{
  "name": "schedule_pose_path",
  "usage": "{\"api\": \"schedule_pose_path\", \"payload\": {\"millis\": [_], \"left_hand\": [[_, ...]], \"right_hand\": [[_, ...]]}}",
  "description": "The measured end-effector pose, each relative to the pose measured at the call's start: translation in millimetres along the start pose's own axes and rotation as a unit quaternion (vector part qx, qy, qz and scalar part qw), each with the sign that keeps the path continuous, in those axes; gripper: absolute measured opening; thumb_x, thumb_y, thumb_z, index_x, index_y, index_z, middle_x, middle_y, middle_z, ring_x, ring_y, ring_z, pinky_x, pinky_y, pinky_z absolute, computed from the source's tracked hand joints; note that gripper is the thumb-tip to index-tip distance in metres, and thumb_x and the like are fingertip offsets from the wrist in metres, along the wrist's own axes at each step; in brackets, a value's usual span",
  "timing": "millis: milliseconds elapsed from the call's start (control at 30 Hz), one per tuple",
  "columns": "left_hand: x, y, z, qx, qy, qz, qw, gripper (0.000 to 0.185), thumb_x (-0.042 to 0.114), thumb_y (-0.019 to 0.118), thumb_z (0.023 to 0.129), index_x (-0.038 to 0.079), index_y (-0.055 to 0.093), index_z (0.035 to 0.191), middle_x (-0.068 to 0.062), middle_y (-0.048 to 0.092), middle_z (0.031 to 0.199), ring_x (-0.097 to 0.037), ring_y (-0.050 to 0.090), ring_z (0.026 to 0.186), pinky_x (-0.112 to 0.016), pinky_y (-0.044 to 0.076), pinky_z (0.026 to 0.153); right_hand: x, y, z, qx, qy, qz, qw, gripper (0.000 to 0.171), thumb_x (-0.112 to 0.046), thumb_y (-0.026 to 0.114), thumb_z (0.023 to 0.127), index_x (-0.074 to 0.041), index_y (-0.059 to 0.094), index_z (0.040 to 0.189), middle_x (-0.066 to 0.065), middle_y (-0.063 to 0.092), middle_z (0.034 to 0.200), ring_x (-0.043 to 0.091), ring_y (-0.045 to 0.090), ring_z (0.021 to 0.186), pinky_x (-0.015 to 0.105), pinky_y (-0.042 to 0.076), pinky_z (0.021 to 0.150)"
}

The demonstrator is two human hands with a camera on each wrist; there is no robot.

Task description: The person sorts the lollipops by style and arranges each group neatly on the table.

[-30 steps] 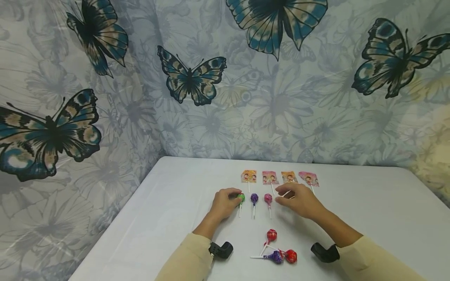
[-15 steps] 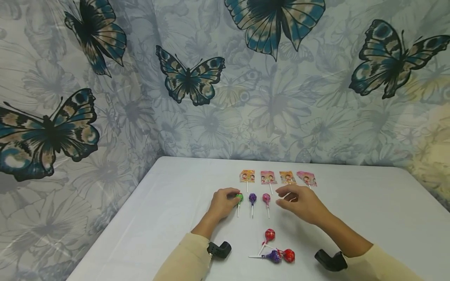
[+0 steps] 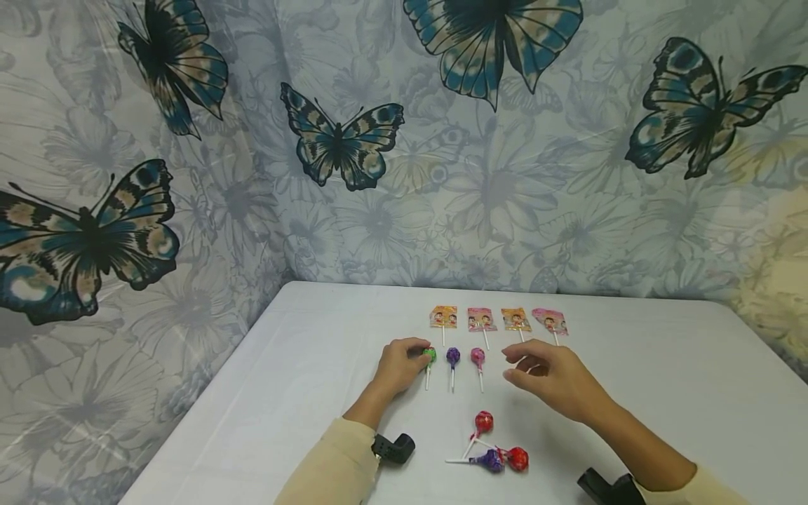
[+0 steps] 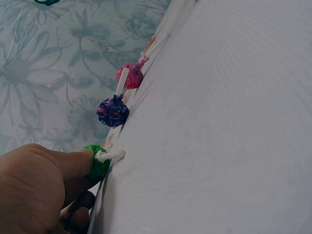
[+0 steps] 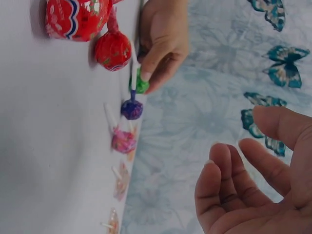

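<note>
The right hand (image 3: 555, 379) has drawn back empty with fingers loosely spread, right of the pink lollipop (image 3: 477, 358), while the left hand (image 3: 399, 366) still pinches the green lollipop (image 3: 430, 355) on the table (image 3: 303, 393), so the row looks unfinished.

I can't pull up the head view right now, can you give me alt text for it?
On a white table, the left hand touches a green lollipop that starts a row with a purple lollipop and a pink lollipop; the right hand hovers empty beside them. Four flat wrapped lollipops lie behind, three round ones nearer.
</note>
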State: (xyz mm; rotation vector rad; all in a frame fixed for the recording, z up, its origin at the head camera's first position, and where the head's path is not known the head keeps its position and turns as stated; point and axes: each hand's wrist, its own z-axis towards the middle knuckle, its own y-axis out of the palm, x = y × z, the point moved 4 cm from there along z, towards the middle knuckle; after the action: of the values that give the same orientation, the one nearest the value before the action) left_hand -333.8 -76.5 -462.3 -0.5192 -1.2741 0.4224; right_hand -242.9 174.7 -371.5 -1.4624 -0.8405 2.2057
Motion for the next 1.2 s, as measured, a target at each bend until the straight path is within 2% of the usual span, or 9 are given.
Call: {"api": "schedule_pose_path", "payload": {"millis": [467,633,833,1067,1200], "left_hand": [[-1.3,0.0,0.5,0.007,-0.001,-0.006,1.0,0.021,0.013,0.073,0.086,0.011,0.074,0.107,0.0,0.069,0.107,-0.025,0.056,0.116,-0.043,0.041,0.1],[-1.9,0.0,-0.7,0.007,-0.002,-0.005,1.0,0.02,0.013,0.073,0.086,0.011,0.074,0.107,0.0,0.069,0.107,-0.025,0.057,0.115,-0.044,0.041,0.1],[-2.0,0.2,-0.7,0.005,0.0,-0.003,1.0,0.021,0.013,0.073,0.086,0.012,0.074,0.107,0.0,0.069,0.108,-0.024,0.056,0.116,-0.043,0.041,0.1],[-2.7,-0.2,-0.1,0.004,0.001,0.002,1.0,0.021,0.014,0.073,0.086,0.012,0.074,0.107,0.001,0.069,0.108,-0.024,0.056,0.116,-0.043,0.041,0.1],[-1.3,-0.9,0.5,0.003,0.003,0.005,1.0,0.022,0.014,0.073,0.086,0.013,0.074,0.108,0.001,0.069,0.108,-0.024,0.056,0.115,-0.043,0.041,0.1]], "right_hand": [[-5,-3,-33,0.007,-0.04,0.036,0.999,0.023,-0.02,0.075,0.086,-0.01,0.069,0.106,-0.009,0.067,0.09,0.009,0.062,0.078,0.026,0.054,0.069],[-2,-2,-45,0.015,-0.037,0.039,0.998,0.021,-0.018,0.076,0.084,-0.014,0.069,0.104,-0.011,0.067,0.09,0.009,0.062,0.077,0.026,0.054,0.068],[2,2,-57,0.008,-0.029,0.051,0.998,0.022,-0.016,0.076,0.085,-0.012,0.068,0.105,-0.006,0.067,0.094,0.011,0.062,0.077,0.026,0.054,0.067],[7,6,-64,0.0,-0.047,0.074,0.996,0.023,-0.013,0.075,0.085,-0.011,0.068,0.107,0.002,0.067,0.096,0.012,0.062,0.078,0.026,0.054,0.066],[11,12,-66,-0.021,-0.056,0.089,0.994,0.024,-0.01,0.074,0.085,-0.007,0.068,0.109,0.005,0.067,0.099,0.013,0.062,0.08,0.026,0.054,0.067]]}}
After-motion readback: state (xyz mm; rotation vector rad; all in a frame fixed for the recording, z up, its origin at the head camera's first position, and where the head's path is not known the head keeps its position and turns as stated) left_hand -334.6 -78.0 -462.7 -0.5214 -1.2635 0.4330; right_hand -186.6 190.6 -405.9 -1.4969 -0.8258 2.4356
